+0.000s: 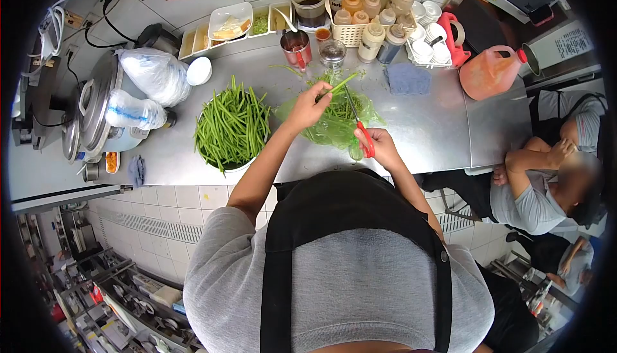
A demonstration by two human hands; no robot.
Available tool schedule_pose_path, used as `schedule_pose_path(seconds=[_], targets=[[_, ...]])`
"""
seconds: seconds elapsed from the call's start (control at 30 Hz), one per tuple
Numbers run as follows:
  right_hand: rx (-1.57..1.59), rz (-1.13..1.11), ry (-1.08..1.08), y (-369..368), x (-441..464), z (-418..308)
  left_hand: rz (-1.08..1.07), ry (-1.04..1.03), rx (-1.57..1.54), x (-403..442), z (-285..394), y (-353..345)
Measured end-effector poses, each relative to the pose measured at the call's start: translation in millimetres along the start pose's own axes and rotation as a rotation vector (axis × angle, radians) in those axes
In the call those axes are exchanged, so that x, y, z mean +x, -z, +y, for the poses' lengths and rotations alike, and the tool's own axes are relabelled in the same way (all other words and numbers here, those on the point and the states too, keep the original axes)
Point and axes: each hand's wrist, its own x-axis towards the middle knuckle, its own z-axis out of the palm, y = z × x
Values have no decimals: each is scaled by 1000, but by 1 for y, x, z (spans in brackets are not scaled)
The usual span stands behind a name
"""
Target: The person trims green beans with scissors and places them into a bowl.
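My left hand (pixel 309 106) is closed around green beans (pixel 344 83), whose ends point up and to the right. My right hand (pixel 380 148) grips red-handled scissors (pixel 365 135). The blades reach up close to the tips of the held beans; whether they touch is too small to tell. Below both hands lies a crumpled green plastic bag (pixel 324 129) with cut green bits on it. To the left of my left forearm, a white bowl (pixel 243 170) is heaped with long green beans (pixel 232 125).
A folded blue cloth (pixel 409 79) lies right of the bag. Behind stand a red cup (pixel 296 49), a glass jar (pixel 332 53) and a basket of sauce bottles (pixel 351 33). An orange jug (pixel 491 72) is at the right. A seated person (pixel 533 192) is beyond the table's right end.
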Motion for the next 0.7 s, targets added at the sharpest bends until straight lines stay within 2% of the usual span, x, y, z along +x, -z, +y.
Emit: schedule_pose_path(seconds=[0.13,0.2,0.5,0.6,0.67,0.7], targets=[[-7,14,-3,1,0,0,-1,2,0,3,-5,0],[-25,13,-3,1,1,3,-105,3,-97,4,-5,2],[-117,2,28,6,5,10,-122,-51,-133,3,-5,5],[-61,64,-8,7,9,18,-137,41,-121,5,-6,9],[87,293,103,5,10,19,-116,21,-128,5,-8,7],[87,295,101,5,11,17,-97,1,-135,5,-6,6]])
